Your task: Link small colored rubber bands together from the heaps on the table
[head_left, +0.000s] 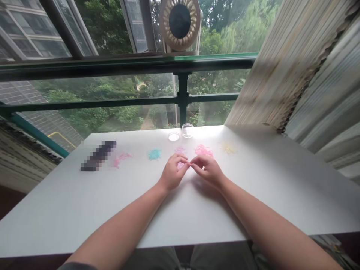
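My left hand (174, 173) and my right hand (207, 170) meet over the middle of the white table (168, 213). The thumb and fingertips of each are pinched together, almost touching the other hand's. What lies in the pinch is too small to make out. Just beyond them is a bright pink pile (204, 150) of thin, curly loops or strands, with a lilac pile (180, 150) partly covered by my left hand. A teal pile (154, 154) is farther left, and a sparse yellow pile (229, 148) lies to the right.
A scattered pink pile (121, 159) lies at the left beside a pixelated dark object (98, 155). Near the back edge are a clear round container (188, 131) and a flat round lid (173, 137). Behind run a green railing (126, 67), a round fan (180, 24) and a curtain (264, 71).
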Available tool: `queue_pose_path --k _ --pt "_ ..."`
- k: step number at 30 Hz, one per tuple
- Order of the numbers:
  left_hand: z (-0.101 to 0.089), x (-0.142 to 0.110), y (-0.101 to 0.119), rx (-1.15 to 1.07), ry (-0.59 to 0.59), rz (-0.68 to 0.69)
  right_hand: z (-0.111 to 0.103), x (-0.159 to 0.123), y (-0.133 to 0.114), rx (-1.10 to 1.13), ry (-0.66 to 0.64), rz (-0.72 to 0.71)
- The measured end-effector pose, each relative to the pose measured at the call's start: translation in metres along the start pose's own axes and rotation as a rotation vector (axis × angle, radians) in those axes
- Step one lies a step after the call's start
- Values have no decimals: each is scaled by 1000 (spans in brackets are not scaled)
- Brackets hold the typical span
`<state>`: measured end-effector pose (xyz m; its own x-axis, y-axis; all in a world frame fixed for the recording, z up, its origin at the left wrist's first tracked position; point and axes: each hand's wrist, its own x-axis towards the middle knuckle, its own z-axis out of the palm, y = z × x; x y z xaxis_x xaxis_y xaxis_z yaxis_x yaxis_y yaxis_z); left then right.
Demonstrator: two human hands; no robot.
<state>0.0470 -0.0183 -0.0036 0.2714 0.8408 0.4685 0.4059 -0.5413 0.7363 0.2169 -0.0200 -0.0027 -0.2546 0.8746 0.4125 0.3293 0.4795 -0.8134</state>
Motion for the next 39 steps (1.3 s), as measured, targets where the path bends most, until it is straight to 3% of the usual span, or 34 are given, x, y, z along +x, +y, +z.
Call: queue_pose_path --k 6,19,26,39 --pt "-3 -2 2 -32 35 -86 6 -1 -6 111 29 77" --pt "-8 -7 6 -119 -88 -136 4 -5 -13 150 -63 103" --pt "-8 -7 9 -122 -80 -65 2 -5 -14 68 -68 65" --pt "-8 -7 0 -242 -63 -182 2 -5 -14 41 -104 -61"
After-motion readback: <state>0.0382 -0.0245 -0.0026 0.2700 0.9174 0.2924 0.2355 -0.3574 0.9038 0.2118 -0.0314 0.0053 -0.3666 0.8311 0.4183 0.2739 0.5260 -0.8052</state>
